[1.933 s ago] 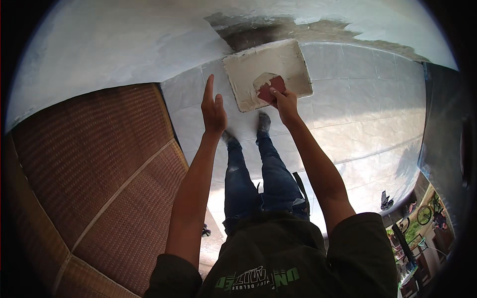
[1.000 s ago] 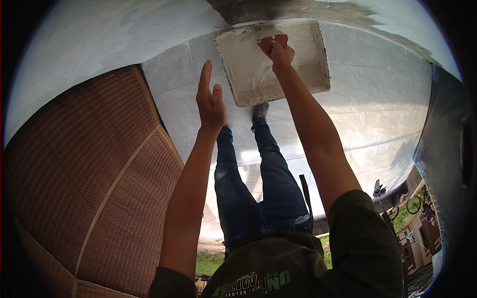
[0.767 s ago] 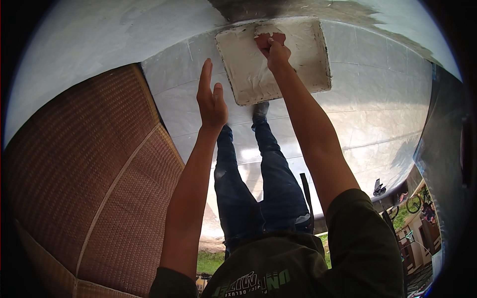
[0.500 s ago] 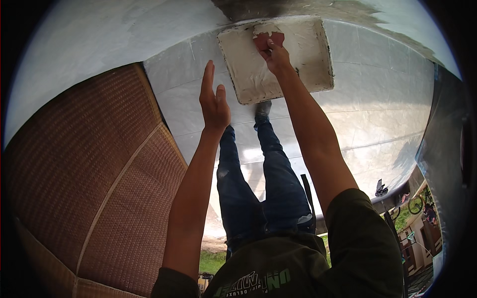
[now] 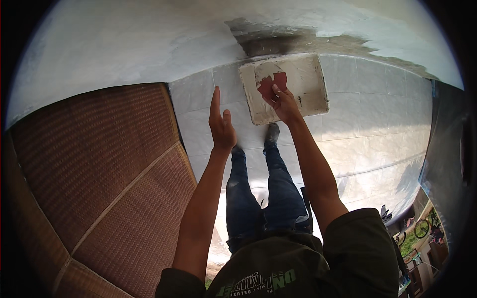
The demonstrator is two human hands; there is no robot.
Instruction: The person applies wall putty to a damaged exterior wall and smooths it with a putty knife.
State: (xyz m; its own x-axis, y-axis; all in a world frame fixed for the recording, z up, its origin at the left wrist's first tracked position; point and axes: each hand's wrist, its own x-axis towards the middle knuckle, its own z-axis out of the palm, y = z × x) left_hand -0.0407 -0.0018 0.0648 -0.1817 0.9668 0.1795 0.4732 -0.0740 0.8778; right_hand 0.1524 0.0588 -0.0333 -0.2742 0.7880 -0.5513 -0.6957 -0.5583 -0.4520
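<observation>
My right hand (image 5: 286, 105) grips a red putty spreader (image 5: 279, 81), thumb on its face and fingers behind it. Pale putty smears the spreader's far edge. Behind it is a shallow rectangular tray (image 5: 315, 92), its bottom and sides coated in off-white putty; whether the spreader touches the putty I cannot tell. To the left of the tray, my left hand (image 5: 222, 130) is raised with its fingers stretched out and thumb apart, holding nothing.
Ahead rises a whitish wall (image 5: 149, 47) with a dark uncoated patch (image 5: 273, 40) above the tray. A brown woven panel (image 5: 104, 164) lines the left side. Grey tiles (image 5: 367, 111) cover the floor, and a dark sheet (image 5: 447, 124) hangs at the right.
The view has tilted up, so more of the wall and its dark patch shows. Tray and hands sit lower in the picture. The spreader stays in my right hand; the left remains open.
</observation>
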